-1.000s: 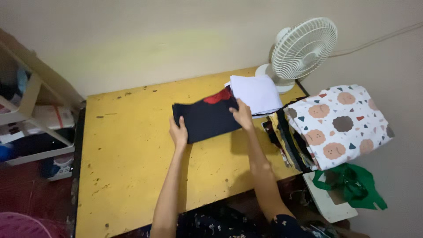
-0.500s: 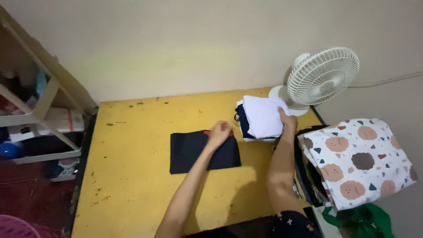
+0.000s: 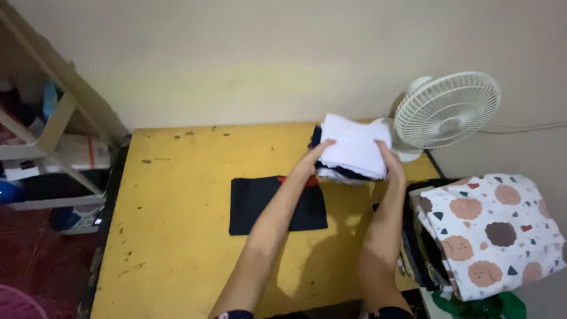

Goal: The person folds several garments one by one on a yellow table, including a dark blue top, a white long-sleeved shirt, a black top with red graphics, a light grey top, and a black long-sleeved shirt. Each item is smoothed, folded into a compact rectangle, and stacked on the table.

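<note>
- Stack of folded clothes (image 3: 354,147): white garment on top, darker folded layers showing beneath at the lower edge; held between both hands above the far right part of the tabletop, just left of the fan. Whether its underside cleared the surface could not be told.
- Left hand (image 3: 317,158): grip closed on the left side of the stack, fingers reaching onto the white top layer; forearm crossed over the dark garment below.
- Right hand (image 3: 389,159): grip closed on the right side of the stack, fingers lying up against the white cloth.
- Folded dark navy garment (image 3: 260,204): lay flat near the middle of the tabletop, roughly rectangular, with a red patch showing at its far edge (partly covered by the left forearm). Just beside the stack, at its lower left.
- Yellow tabletop (image 3: 171,195): paint worn and speckled with dark chips, set against a pale wall.
- White table fan (image 3: 446,112): stood at the far right corner, grille facing the camera, close to the right hand.
- Patterned bundle (image 3: 493,230): white cloth printed with brown and pink round shapes and small triangles, resting on darker folded fabrics right of the tabletop.
- Green fabric (image 3: 478,307): visible at the lower right, beneath the bundle.
- Shelf unit (image 3: 47,147): pale frame at the left, holding assorted items too dim to identify.
</note>
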